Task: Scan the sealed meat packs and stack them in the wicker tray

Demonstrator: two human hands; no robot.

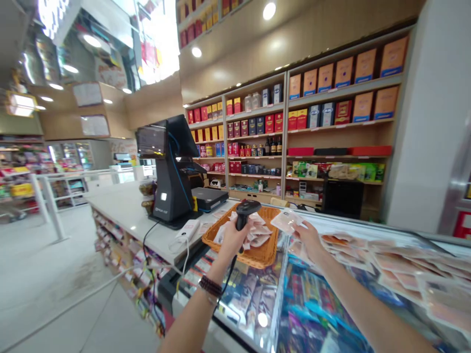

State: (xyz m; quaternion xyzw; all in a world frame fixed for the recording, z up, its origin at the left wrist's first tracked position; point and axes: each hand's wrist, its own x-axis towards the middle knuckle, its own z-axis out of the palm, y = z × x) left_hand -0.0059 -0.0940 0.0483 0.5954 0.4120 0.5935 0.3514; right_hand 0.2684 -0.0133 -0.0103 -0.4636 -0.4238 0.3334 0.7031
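My left hand [234, 236] is closed round the handle of a black barcode scanner [248, 208], whose head points forward above a wicker basket [268, 261]. Small clear packets [259, 230] lie in the basket. To its right, my right hand [307, 237] pinches one flat clear packet [286, 220] by its edge, beside the basket's right rim. More flat packets [401, 264] are spread on the glass top at the right. The scanner's cable hangs down past my left wrist.
A black register terminal [171, 181] stands on the white counter [125, 203], with a white device [187, 230] and cables near it. A glass-topped case [257, 294] holds packaged goods. Shelves [257, 135] of boxes line the back wall.
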